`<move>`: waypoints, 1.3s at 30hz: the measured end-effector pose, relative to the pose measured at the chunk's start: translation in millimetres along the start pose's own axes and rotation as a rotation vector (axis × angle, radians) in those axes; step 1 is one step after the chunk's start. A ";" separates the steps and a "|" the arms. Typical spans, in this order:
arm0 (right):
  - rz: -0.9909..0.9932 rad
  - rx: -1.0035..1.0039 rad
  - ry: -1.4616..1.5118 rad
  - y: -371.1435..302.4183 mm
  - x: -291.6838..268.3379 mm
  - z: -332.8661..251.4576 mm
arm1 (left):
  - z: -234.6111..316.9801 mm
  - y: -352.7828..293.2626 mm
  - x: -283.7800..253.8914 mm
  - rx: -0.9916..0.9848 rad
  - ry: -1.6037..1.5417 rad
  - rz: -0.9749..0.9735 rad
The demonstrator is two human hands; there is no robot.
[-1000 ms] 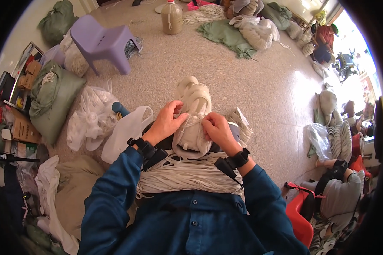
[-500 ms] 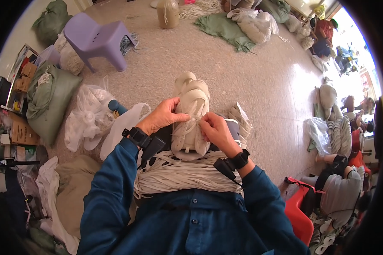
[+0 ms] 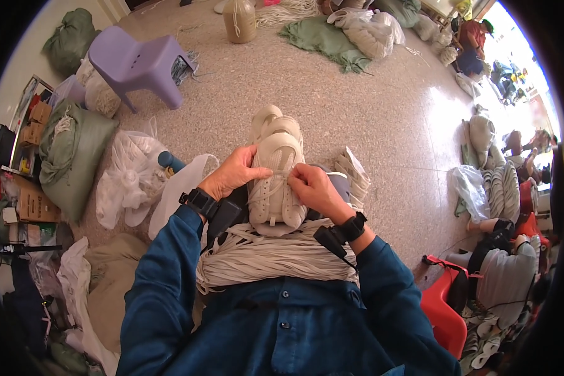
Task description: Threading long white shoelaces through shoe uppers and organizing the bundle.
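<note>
A cream lace-up sneaker [image 3: 276,199] lies on my lap, its toe pointing away from me. More cream pieces of the same look overlap at its far end. My left hand [image 3: 230,173] grips the left side of the sneaker, thumb laid across the top by the lacing. The fingers of my right hand [image 3: 314,190] are pinched at the right row of eyelets, on what looks like the shoelace; the fingertips partly hide it. Under the sneaker's near end, a thick bundle of off-white laces [image 3: 276,260] spreads across my lap.
A lilac plastic chair [image 3: 138,66] stands at the far left, near a stuffed green sack [image 3: 75,163]. White plastic bags [image 3: 130,178] lie left of my lap. At the right are a red chair [image 3: 442,307] and a seated person [image 3: 504,276]; another person [image 3: 472,47] sits farther off.
The whole view has shifted slightly. My right fingertips have shifted a little at the lacing; my left hand keeps its hold on the sneaker.
</note>
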State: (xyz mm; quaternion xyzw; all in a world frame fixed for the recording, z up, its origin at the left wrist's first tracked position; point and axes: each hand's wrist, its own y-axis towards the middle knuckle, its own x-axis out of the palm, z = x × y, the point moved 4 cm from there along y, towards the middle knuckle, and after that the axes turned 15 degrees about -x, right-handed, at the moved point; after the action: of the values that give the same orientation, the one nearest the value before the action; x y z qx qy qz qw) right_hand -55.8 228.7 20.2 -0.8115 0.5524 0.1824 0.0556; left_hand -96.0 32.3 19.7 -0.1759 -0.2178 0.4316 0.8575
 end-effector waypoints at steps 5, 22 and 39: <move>-0.070 0.145 0.371 -3.7 -0.1 5.1 | -6.3 0.8 2.9 0.022 -0.056 -0.026; -0.031 0.111 0.351 -10.0 -3.6 3.1 | -13.2 -2.2 7.0 0.044 -0.144 -0.004; -0.019 -0.184 -0.049 -6.7 2.6 0.0 | -11.6 2.3 10.5 0.053 -0.056 0.035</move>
State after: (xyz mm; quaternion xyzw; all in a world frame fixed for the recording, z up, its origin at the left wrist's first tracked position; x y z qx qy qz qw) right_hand -48.8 229.1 18.5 -0.8136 0.5241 0.2516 -0.0038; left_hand -85.9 40.9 11.1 -0.1450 -0.2270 0.4569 0.8477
